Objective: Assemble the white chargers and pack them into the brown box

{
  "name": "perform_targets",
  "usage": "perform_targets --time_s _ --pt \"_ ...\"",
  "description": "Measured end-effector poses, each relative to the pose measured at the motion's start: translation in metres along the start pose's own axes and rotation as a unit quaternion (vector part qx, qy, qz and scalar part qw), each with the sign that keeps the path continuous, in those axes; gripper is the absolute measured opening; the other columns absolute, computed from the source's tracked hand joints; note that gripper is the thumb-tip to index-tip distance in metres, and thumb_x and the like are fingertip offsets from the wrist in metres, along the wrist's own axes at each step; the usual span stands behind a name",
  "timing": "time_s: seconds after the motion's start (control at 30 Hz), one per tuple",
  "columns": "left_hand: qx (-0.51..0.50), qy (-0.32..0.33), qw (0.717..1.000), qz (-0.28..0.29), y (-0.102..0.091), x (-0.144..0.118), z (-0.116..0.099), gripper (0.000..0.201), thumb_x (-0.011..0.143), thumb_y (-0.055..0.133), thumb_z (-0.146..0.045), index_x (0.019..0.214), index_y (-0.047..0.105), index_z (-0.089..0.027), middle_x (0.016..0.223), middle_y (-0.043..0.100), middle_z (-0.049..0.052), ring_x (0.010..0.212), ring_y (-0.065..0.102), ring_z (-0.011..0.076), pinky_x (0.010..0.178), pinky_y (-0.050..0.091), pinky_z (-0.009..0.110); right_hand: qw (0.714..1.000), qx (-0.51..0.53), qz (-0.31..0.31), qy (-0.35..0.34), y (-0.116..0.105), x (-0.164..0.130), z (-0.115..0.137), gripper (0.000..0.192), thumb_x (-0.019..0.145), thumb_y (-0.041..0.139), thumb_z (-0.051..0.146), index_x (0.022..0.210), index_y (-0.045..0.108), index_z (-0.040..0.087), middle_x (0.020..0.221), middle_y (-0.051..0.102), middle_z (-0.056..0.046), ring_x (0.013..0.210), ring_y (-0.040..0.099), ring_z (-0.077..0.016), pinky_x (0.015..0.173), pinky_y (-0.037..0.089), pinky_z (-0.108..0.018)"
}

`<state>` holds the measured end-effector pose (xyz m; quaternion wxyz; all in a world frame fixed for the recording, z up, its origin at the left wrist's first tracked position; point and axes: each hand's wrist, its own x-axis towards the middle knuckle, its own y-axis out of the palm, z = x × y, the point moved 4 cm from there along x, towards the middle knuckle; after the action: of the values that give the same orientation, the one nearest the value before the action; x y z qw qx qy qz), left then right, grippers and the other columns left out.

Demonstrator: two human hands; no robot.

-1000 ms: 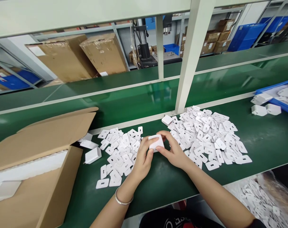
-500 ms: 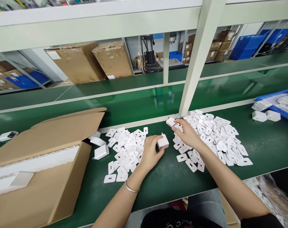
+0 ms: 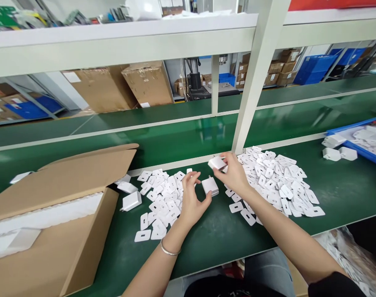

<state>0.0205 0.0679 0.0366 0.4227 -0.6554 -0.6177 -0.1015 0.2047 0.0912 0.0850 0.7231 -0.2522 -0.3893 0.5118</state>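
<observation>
My right hand (image 3: pixel 234 173) holds a white charger block (image 3: pixel 218 163) just above the green bench, at the near edge of a pile of flat white cover pieces (image 3: pixel 277 181). My left hand (image 3: pixel 190 198) hovers with fingers spread beside a second white charger (image 3: pixel 210 186) that rests on the bench with its prongs up; the thumb is close to it, not gripping. A smaller pile of white cover pieces (image 3: pixel 161 198) lies under and to the left of my left hand.
An open cardboard box (image 3: pixel 51 222) fills the left. Two loose chargers (image 3: pixel 130 200) lie beside it. A white frame post (image 3: pixel 252 86) rises behind the piles. A blue tray (image 3: pixel 358 138) with white parts sits far right, with chargers (image 3: pixel 339 154) in front.
My left hand let go of the charger it held and opened beside it. My right hand picked up the other charger from the pile's edge and lifted it.
</observation>
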Motion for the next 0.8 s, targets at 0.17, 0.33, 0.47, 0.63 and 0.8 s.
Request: perform_targets --time_s 0.17,0.33,0.47,0.63,0.8 --pt "0.013 0.082 0.996 0.028 -0.005 0.0 -0.01 0.046 0.1 0.06 -0.018 0.143 0.051 -0.029 0.136 0.056 0.012 0.12 0.064 0.025 0.095 0.059 0.041 0.984 0.134 0.115 -0.034 -0.015 -0.046 0.032 0.055 0.088 0.075 0.046 0.134 0.054 0.024 0.119 0.068 -0.008 0.096 0.07 -0.0257 0.083 0.057 -0.04" --pt "-0.055 -0.017 0.998 -0.02 -0.015 0.006 -0.001 0.021 0.1 0.067 -0.029 0.121 0.066 -0.026 0.124 0.065 0.009 0.113 0.067 0.0241 0.085 0.06 0.034 0.941 0.184 0.273 -0.079 -0.024 -0.041 -0.009 0.036 0.103 0.055 0.042 0.134 0.063 0.026 0.129 0.065 -0.011 0.118 0.065 -0.0278 0.1 0.055 -0.046" --pt "-0.162 -0.101 0.981 -0.019 -0.011 0.005 0.006 0.022 0.102 0.063 -0.038 0.12 0.064 -0.024 0.117 0.068 0.007 0.076 0.068 0.0147 0.069 0.059 0.03 0.958 -0.022 0.256 -0.123 -0.023 -0.034 -0.046 0.037 0.089 0.063 0.014 0.123 0.076 0.026 0.12 0.064 -0.012 0.117 0.063 -0.0326 0.095 0.056 -0.048" --pt "-0.237 -0.111 0.965 0.013 -0.003 0.0 0.005 0.03 0.103 0.062 -0.045 0.125 0.06 -0.026 0.124 0.065 0.01 0.09 0.071 0.0191 0.075 0.062 0.033 0.95 -0.097 0.226 -0.192 -0.013 -0.038 -0.055 0.031 0.087 0.068 0.011 0.113 0.081 0.022 0.113 0.067 -0.013 0.106 0.065 -0.0324 0.087 0.057 -0.046" --pt "-0.221 -0.075 0.972 0.022 -0.003 -0.001 0.0 0.029 0.106 0.056 -0.043 0.13 0.054 -0.026 0.13 0.061 0.012 0.117 0.065 0.0247 0.089 0.061 0.038 0.953 -0.092 0.18 -0.228 -0.014 -0.036 -0.053 0.027 0.096 0.056 0.012 0.108 0.079 0.02 0.098 0.073 -0.012 0.097 0.068 -0.0309 0.088 0.055 -0.048"
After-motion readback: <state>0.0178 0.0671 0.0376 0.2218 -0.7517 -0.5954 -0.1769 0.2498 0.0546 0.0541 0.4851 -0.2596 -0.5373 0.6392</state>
